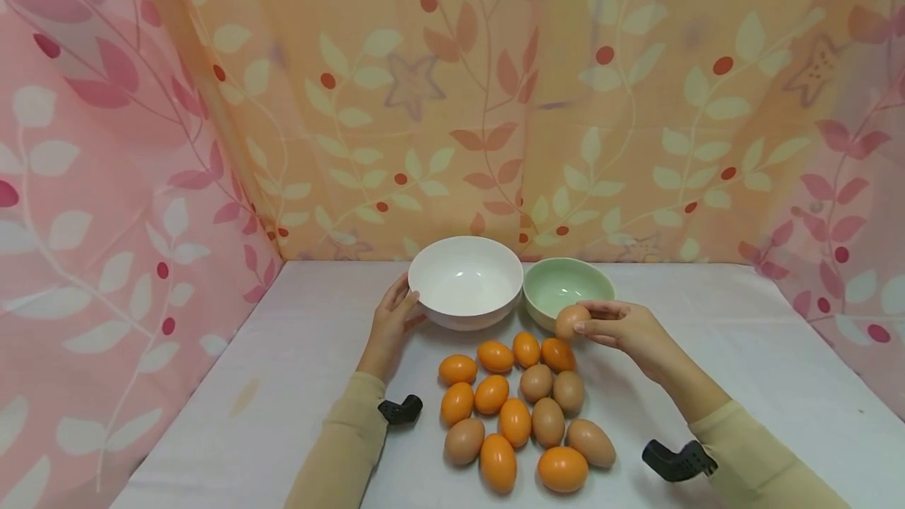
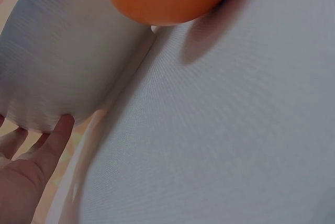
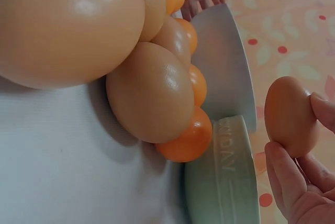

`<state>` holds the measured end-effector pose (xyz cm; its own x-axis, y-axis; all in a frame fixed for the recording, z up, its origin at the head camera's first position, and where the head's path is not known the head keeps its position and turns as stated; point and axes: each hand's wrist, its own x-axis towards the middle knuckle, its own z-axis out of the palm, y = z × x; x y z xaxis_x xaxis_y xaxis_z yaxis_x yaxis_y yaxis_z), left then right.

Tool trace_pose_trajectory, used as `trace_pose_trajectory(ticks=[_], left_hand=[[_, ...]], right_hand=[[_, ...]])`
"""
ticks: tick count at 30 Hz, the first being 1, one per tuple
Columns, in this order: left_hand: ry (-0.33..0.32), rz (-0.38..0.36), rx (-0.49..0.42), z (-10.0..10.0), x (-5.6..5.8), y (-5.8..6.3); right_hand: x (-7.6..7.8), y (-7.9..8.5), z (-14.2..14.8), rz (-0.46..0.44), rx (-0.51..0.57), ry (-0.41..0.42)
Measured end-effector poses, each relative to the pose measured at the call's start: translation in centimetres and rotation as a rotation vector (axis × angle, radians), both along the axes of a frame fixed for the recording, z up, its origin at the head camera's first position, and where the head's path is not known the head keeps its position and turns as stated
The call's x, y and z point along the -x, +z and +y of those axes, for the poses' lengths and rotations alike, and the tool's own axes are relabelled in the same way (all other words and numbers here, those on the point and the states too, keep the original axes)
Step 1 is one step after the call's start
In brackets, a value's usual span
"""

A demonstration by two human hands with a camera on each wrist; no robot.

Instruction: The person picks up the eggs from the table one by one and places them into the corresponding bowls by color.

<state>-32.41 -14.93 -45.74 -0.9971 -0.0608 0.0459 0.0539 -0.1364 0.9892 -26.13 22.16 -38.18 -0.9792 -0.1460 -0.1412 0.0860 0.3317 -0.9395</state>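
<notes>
My right hand [image 1: 632,332] pinches a brown egg [image 1: 571,322] between thumb and fingers at the front rim of the light green bowl [image 1: 569,277]. In the right wrist view, that brown egg [image 3: 290,116] is held apart from the bowl's wall, which bears raised letters. My left hand [image 1: 393,320] rests against the left side of the larger white bowl [image 1: 465,277]. In the left wrist view, its fingertips [image 2: 65,122] touch the bowl's outer wall [image 2: 68,51]. The insides of both bowls show no eggs.
In front of the bowls lie several orange egg-shaped pieces [image 1: 514,422] and several brown eggs [image 1: 547,422], close together on the white tablecloth [image 1: 233,415]. The two bowls stand side by side. Patterned cloth [image 1: 424,100] hangs behind and at both sides.
</notes>
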Motion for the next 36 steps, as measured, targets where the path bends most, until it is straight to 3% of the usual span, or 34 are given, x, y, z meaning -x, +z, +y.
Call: trace_pose_trajectory(ticks=[24, 36], left_hand=[[-0.015, 0.015, 0.008, -0.1, 0.3, 0.1], [-0.010, 0.005, 0.011, -0.1, 0.0, 0.0]], right_hand=[[2.1, 0.5, -0.2, 0.021, 0.052, -0.010], [3.6, 0.7, -0.4, 0.019, 0.131, -0.008]])
